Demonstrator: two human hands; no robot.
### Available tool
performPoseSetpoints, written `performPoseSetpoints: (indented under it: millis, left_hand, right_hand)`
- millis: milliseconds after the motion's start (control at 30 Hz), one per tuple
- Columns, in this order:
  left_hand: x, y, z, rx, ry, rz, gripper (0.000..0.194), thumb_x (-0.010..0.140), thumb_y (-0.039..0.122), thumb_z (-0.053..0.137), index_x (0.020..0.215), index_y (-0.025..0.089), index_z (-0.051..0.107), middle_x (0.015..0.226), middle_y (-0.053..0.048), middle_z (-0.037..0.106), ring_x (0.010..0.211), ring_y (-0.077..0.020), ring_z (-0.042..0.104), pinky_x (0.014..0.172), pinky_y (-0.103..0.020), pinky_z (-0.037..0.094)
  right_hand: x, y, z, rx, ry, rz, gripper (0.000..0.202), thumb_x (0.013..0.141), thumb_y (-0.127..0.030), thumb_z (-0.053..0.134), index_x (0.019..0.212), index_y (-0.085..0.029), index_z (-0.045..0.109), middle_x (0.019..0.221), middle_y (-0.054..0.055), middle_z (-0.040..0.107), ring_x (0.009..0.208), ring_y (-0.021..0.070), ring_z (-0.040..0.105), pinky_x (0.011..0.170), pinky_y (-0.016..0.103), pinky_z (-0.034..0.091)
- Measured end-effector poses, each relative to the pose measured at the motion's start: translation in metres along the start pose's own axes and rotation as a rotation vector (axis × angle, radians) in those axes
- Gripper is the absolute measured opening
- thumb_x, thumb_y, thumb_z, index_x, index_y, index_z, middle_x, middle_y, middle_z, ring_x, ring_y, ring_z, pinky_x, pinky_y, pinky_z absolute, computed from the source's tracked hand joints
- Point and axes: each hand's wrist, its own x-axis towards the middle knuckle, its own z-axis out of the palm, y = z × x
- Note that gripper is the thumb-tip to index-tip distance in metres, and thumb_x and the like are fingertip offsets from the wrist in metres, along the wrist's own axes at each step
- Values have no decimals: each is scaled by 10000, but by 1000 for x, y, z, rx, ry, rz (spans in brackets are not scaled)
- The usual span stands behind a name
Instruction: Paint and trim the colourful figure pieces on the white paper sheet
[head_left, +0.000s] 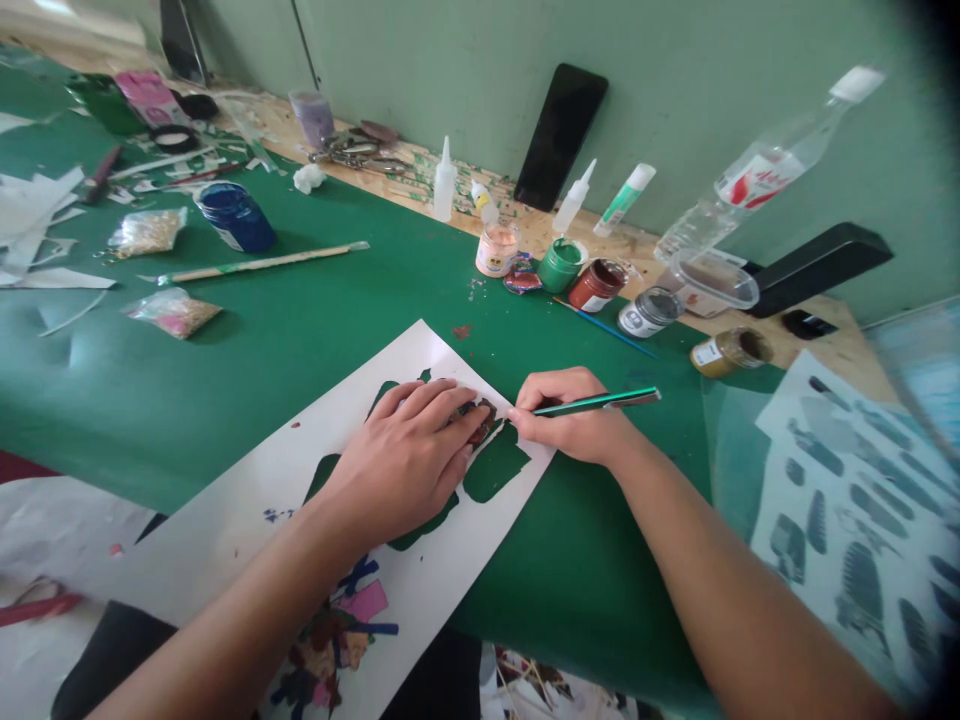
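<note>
My left hand (412,465) lies flat on a white sheet of paper (465,545) with its fingers stretched out. Under its fingertips shows a small dark brown painted piece (482,425), mostly covered. The sheet has several cut-out holes through which the green table shows. My right hand (574,415) is closed around a slim green pen (600,402) with a silver end, at the sheet's right corner. The pen's tip is hidden by the fingers. Below my left forearm, colourful painted cut-outs (337,640) lie on the sheet.
Open paint jars (562,265) and glue bottles (445,185) line the table's back edge. A plastic bottle (757,180) leans at the back right. Printed sheets (847,500) lie at right. On the left are a blue jar (236,215), a brush (262,262) and small bags (172,312).
</note>
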Motion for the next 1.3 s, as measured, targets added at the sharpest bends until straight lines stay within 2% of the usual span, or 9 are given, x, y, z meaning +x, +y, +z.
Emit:
performPoseSetpoints:
  millis: [267, 467, 633, 767, 833, 933, 1067, 1167, 1300]
  left_hand:
    - [-1, 0, 2, -28, 51, -27, 391, 1014, 290, 436, 1367, 183, 568, 1415, -57, 609, 1338, -254, 518, 1115, -482, 397]
    - [5, 14, -5, 86, 16, -137, 385, 985, 198, 443, 1332, 112, 584, 1441, -120, 580, 1372, -316, 473, 1084, -521, 421]
    - [17, 3, -24, 160, -87, -151, 284, 871, 91, 525, 1057, 196, 712, 1178, -84, 729, 1154, -322, 616, 939, -518, 472]
    - [13, -31, -33, 46, -186, 129, 336, 958, 215, 503, 1253, 211, 664, 1398, -52, 628, 1303, -212, 566, 1123, -394, 402]
    - [4, -38, -34, 95, -188, 39, 393, 983, 268, 493, 1359, 218, 598, 1468, -47, 569, 1367, -209, 513, 1140, -391, 394]
    - [-13, -24, -34, 207, -115, -174, 418, 990, 317, 513, 1379, 174, 573, 1467, -104, 560, 1354, -292, 514, 1045, -477, 471]
    - [-27, 17, -34, 291, -34, -353, 412, 1011, 365, 471, 1323, 132, 608, 1343, -189, 620, 1137, -350, 618, 853, -500, 536]
    - [-30, 39, -33, 306, -14, -414, 402, 1008, 417, 466, 1229, 147, 665, 1175, -172, 680, 1014, -329, 631, 797, -466, 528]
    - [-30, 46, -32, 268, -2, -455, 482, 993, 499, 457, 1234, 136, 663, 1096, -161, 670, 983, -341, 607, 787, -483, 503]
  right_hand:
    - [1, 12, 3, 407, 246, 189, 304, 857, -392, 699, 677, -196, 552, 551, -27, 577, 442, 96, 492, 384, 213, 323]
    - [1, 4, 6, 188, 443, 73, 267, 940, -467, 621, 874, -209, 605, 646, -16, 631, 542, 121, 583, 546, 246, 469]
    - [-1, 0, 8, -69, 270, -69, 248, 1001, -442, 525, 993, -228, 650, 842, 32, 741, 787, 175, 699, 731, 279, 508]
    - [-1, -2, 10, -112, 224, -111, 259, 994, -425, 532, 1019, -222, 691, 902, 41, 764, 838, 190, 709, 787, 292, 511]
    - [-1, -4, 9, -32, 309, -47, 319, 995, -452, 521, 1037, -203, 716, 826, 40, 754, 789, 188, 705, 747, 288, 517]
    - [-1, -6, 4, 85, 431, 27, 409, 973, -512, 534, 972, -174, 765, 672, 19, 666, 683, 175, 645, 667, 289, 498]
    - [1, -7, -6, 212, 473, 31, 405, 907, -549, 622, 935, -170, 762, 632, -10, 584, 604, 145, 560, 589, 283, 458]
    - [3, -6, -21, 275, 473, 18, 378, 874, -543, 670, 970, -179, 711, 637, -16, 591, 588, 144, 572, 564, 282, 471]
    - [-8, -8, -52, 398, 538, -25, 323, 815, -518, 750, 885, -228, 623, 634, -27, 578, 560, 141, 568, 527, 277, 462]
